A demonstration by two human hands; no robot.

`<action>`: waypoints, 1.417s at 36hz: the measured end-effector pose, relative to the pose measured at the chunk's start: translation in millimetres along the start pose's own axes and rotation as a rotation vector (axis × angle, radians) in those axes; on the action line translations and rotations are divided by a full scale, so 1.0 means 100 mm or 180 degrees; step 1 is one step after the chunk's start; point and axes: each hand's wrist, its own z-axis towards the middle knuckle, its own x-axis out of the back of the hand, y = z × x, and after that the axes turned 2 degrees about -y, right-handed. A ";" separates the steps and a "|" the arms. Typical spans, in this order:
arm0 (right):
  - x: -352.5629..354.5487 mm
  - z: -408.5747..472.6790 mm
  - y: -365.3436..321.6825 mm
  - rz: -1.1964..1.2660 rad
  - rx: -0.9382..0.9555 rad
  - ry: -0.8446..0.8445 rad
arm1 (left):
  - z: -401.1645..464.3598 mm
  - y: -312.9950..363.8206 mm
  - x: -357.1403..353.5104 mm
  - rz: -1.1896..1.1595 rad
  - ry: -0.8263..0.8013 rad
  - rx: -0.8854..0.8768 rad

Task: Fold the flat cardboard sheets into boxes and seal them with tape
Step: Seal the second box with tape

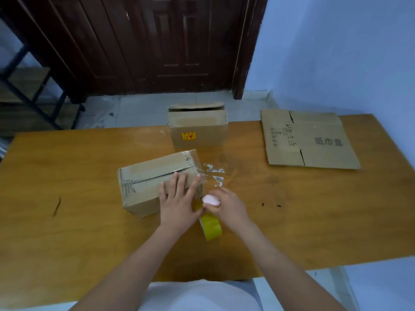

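A folded cardboard box (143, 185) lies on the wooden table (67, 221) with clear tape along its top seam and over its right end. My left hand (179, 200) rests flat on the box's right top, fingers spread. My right hand (226, 204) grips a small pink object (211, 200), perhaps a cutter, just right of the box. A yellow tape roll (210, 224) stands on edge below both hands, with a clear strip (213, 173) running up to the box. A flat cardboard sheet (310, 140) lies at the back right.
A second folded box (197, 129) with a yellow sticker stands at the table's far edge, its top flap raised. Behind are a dark wooden door (157, 41), a black shelf frame (33, 86) at left and a blue wall (336, 52) at right.
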 end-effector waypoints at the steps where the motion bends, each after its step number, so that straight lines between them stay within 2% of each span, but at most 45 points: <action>1: -0.01 0.00 0.00 0.0011 0.0005 0.0042 | 0.00 0.00 0.00 -0.0001 0.0003 -0.0004; 11: -0.04 -0.04 0.05 0.0072 -0.0022 0.0297 | 0.01 0.00 -0.01 0.0004 -0.0073 0.0026; 18: 0.08 0.04 0.34 0.0527 -0.0650 0.0884 | 0.01 0.00 -0.02 0.0013 -0.0066 0.0022; 22: 0.04 0.04 0.76 0.0099 -0.1227 0.0502 | 0.02 0.00 -0.03 -0.0005 -0.0108 0.0031; 28: -0.12 -0.04 0.94 -0.0531 -0.1394 0.0297 | 0.01 0.00 -0.03 0.0023 -0.0083 0.0026; 31: -0.11 0.01 0.69 0.0032 -0.1099 0.0350 | 0.01 -0.01 -0.04 0.0015 -0.0045 0.0021; 33: -0.11 0.04 0.48 0.0907 -0.0669 0.0336 | 0.00 -0.01 -0.06 -0.0002 -0.0026 0.0016; 35: -0.15 0.04 0.30 0.1615 -0.0438 -0.0003 | 0.00 -0.01 -0.05 -0.0011 0.0006 0.0018; 38: -0.29 0.06 0.17 0.2206 -0.0499 -0.0468 | -0.01 -0.01 -0.04 -0.0018 0.0019 -0.0018; 41: -0.40 0.07 0.11 0.2949 -0.0729 -0.0352 | 0.00 -0.02 -0.04 -0.0034 0.0012 -0.0062; 47: -0.47 0.04 0.06 0.3232 -0.0932 -0.0204 | 0.03 -0.01 0.06 -0.0308 0.0119 0.0006; 51: -0.48 0.01 0.04 0.3138 -0.0936 -0.0088 | 0.16 0.01 0.12 -0.0436 0.0427 0.0089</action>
